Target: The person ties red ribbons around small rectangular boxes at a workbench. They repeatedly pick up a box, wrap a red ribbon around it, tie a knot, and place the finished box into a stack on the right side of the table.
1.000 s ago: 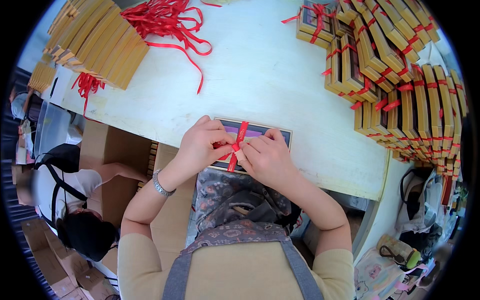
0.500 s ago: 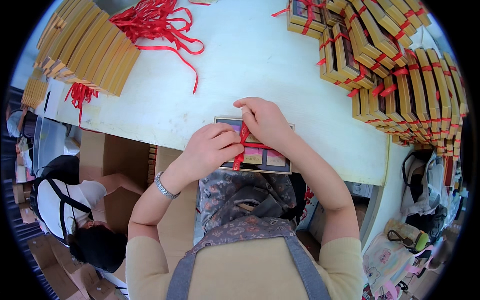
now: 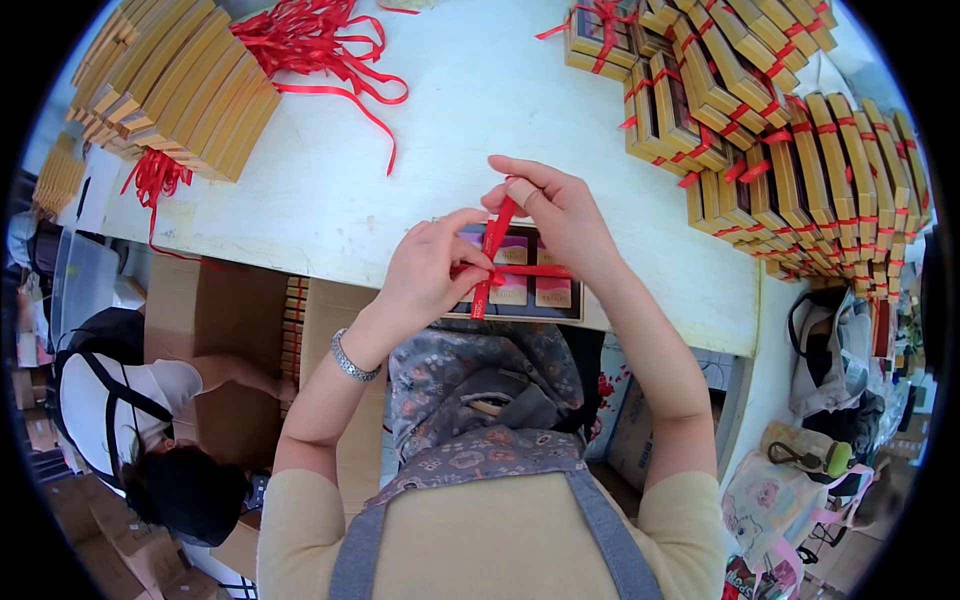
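Observation:
A flat gift box (image 3: 560, 305) with a dark inside and pink-and-gold pieces lies at the table's front edge. Red ribbon (image 3: 535, 270) crosses it both ways. My left hand (image 3: 436, 265), a silver watch on its wrist, pinches the ribbon where the bands cross, over the left part of the box. Above the far side of the box, my right hand (image 3: 553, 212) holds a raised ribbon end between thumb and fingers, pulled up and away from the crossing. A bandage wraps one finger of that hand.
Stacked gold boxes (image 3: 165, 85) and a heap of red ribbons (image 3: 310, 45) occupy the white table's (image 3: 450, 110) far left. Ribbon-tied boxes (image 3: 790, 180) pile up at right. Below left, a co-worker (image 3: 130, 400) reaches into a large carton (image 3: 225, 330). Bags (image 3: 770, 500) hang at lower right.
My right hand has lifted and turned, drawing a ribbon end up from the box. My left hand stays at the crossing, its fingers opened somewhat. The view has shifted slightly.

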Tool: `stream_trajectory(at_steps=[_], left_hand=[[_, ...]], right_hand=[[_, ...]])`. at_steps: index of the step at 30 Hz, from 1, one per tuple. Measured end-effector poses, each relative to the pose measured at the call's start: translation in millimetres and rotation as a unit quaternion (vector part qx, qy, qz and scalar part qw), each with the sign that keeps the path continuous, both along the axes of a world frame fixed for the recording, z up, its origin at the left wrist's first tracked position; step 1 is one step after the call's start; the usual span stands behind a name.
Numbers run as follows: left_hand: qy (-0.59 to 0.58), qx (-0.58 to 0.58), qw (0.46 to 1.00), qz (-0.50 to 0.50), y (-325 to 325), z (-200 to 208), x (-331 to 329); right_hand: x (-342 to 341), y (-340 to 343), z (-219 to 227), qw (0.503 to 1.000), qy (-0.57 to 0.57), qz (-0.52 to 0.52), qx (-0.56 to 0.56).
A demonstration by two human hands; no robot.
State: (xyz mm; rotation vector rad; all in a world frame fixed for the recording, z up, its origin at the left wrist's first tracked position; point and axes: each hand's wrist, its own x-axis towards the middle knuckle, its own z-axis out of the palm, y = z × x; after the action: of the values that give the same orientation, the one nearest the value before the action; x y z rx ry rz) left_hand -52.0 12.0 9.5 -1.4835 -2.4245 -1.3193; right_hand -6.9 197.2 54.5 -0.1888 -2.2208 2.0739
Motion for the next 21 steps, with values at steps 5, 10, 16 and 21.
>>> stream_trajectory(at_steps=[5, 10, 16, 21], left_hand=[[-0.048, 0.021, 0.996, 0.065, 1, -2, 7], [0.024, 0.062, 0.998, 0.015, 2, -16, 2], [0.009, 0.045, 0.996, 0.075, 4, -5, 12], [0.035, 0.06, 0.995, 0.078, 5, -5, 14]], right_hand=[[42, -53, -1, 0.963, 0.151, -0.029, 0.223], [90, -71, -33, 0.898, 0.271, 0.004, 0.347], [100, -46, -23, 0.871, 0.134, -0.166, 0.442], [74, -43, -29, 0.922, -0.017, -0.104, 0.372]])
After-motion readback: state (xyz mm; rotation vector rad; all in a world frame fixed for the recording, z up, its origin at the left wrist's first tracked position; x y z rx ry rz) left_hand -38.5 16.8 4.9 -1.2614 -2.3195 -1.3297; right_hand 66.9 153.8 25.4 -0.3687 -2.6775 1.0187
